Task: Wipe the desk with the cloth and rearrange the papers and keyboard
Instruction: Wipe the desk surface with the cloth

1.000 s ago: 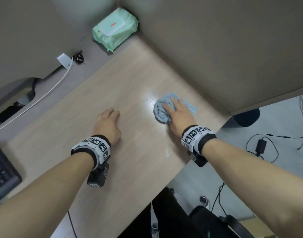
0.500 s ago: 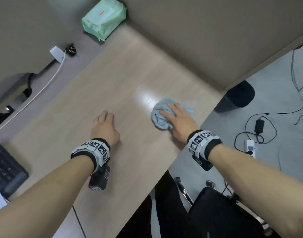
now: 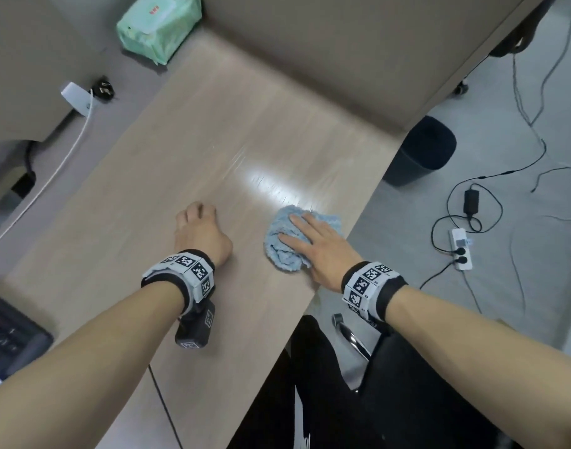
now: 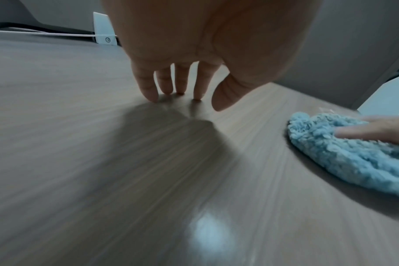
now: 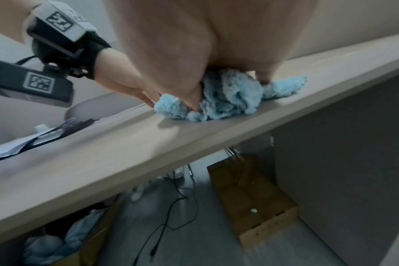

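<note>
A crumpled light-blue cloth (image 3: 282,251) (image 4: 344,156) (image 5: 226,97) lies on the wooden desk (image 3: 180,157) close to its front right edge. My right hand (image 3: 298,228) lies on top of it with straight fingers and presses it down. My left hand (image 3: 198,218) (image 4: 178,90) is a short way left of the cloth, holds nothing, and touches the bare desk with its fingertips. A black keyboard (image 3: 8,332) shows at the far left edge. White papers (image 5: 5,149) lie beside it; most of them are out of view.
A green pack of wipes (image 3: 157,27) sits in the back corner against the partition (image 3: 326,53). A white charger with its cable (image 3: 76,97) lies at the back left. On the floor are a black bin (image 3: 420,150), a power strip (image 3: 461,251) and a cardboard box (image 5: 253,198).
My right hand has slid the cloth from near the partition toward the front edge of the desk. The left hand has stayed about where it was, its fingers now more bent.
</note>
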{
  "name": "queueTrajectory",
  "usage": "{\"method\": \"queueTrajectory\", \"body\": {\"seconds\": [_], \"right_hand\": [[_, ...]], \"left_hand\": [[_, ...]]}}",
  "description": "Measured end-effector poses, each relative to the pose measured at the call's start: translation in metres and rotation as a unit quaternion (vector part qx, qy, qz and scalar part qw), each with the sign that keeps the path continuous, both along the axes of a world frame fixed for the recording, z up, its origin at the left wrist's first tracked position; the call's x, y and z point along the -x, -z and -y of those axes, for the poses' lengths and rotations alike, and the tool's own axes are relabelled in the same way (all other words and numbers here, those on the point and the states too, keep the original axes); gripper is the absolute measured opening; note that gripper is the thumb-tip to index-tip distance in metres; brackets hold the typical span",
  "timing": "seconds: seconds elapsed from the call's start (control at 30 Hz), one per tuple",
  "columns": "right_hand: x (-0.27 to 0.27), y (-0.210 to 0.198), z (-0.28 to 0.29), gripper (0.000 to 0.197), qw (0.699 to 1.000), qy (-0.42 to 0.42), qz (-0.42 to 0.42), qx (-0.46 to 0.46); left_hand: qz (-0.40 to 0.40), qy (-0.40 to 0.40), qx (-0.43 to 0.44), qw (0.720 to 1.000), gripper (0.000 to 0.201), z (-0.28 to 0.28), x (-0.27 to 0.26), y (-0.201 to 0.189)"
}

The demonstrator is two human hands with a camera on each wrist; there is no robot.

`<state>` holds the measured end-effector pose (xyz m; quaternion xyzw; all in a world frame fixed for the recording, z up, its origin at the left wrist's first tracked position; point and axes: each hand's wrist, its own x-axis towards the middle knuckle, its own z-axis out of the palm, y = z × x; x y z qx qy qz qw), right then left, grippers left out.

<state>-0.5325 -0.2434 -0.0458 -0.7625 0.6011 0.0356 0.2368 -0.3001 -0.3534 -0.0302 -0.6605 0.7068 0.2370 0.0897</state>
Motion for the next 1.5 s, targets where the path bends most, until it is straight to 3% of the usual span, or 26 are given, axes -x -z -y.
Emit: {"method": "queueTrajectory", "body": {"seconds": [0.37, 0.6, 0.83, 1.03, 1.17, 1.37, 1.5], "right_hand": [[0.114, 0.004, 0.087, 0.070, 0.979, 0.202, -0.012, 0.036], [0.168, 0.010, 0.143, 0.067, 0.969, 0.240, -0.040, 0.040], [0.175, 0.012, 0.136, 0.067, 0.965, 0.255, -0.039, 0.043], [0.151, 0.014, 0.090, 0.071, 0.950, 0.309, -0.034, 0.034], [0.078, 0.000, 0.051, 0.071, 0.965, 0.260, -0.007, 0.027], [-0.054, 0.007, -0.040, 0.094, 0.999, -0.026, -0.047, -0.011], [-0.048, -0.006, -0.080, 0.089, 0.992, -0.122, 0.014, -0.014]], "left_hand": [[-0.019, 0.051, 0.017, 0.998, 0.061, 0.014, 0.054, 0.003], [0.016, 0.057, 0.010, 0.998, 0.054, 0.026, 0.072, 0.001], [0.034, 0.086, 0.003, 0.996, 0.062, 0.026, 0.065, 0.000], [-0.056, 0.045, 0.013, 0.997, 0.056, 0.017, 0.046, -0.003], [-0.053, 0.046, 0.022, 0.997, 0.054, -0.012, 0.018, -0.003], [-0.041, 0.049, 0.031, 0.997, 0.051, -0.038, -0.022, -0.002], [-0.049, 0.058, 0.040, 0.996, 0.046, -0.047, -0.041, -0.001]]}}
